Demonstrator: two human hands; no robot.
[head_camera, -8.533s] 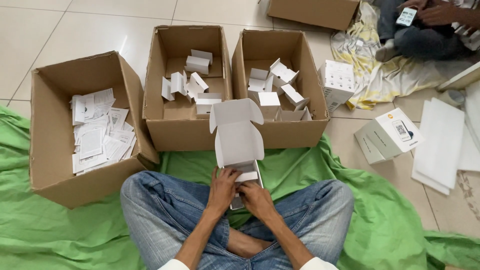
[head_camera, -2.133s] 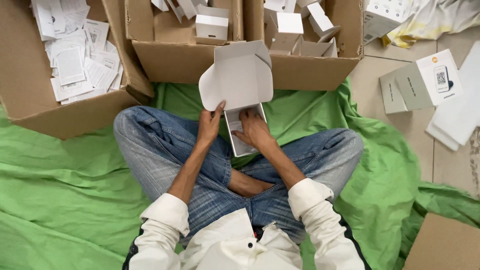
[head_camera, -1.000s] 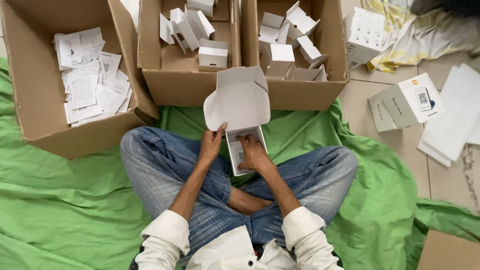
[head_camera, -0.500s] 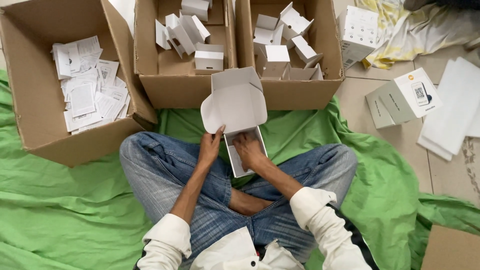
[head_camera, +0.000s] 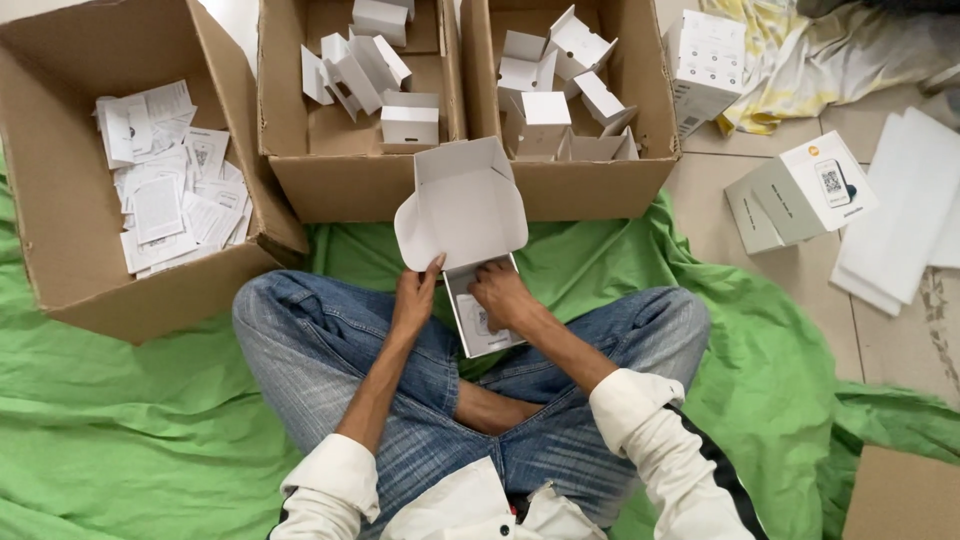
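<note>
Spreading under the crossed, jeans-clad legs, a rumpled green cloth (head_camera: 120, 430) meets three open brown cardboard cartons (head_camera: 345, 185), just short of which the small white cardboard box (head_camera: 465, 215), flap raised, sits in the lap, left hand (head_camera: 413, 300) gripping its edge, right hand (head_camera: 500, 297) curled grasping its lower half.

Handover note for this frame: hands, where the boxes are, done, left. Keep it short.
Left hand: grips the left edge of the small white box, lid open.
Right hand: fingers inside that box.
Left carton: loose leaflets.
Middle carton and right carton: opened white boxes.
Sealed boxes lie on the floor to the right.
Done: many boxes emptied. Left: this box, the sealed ones.
</note>
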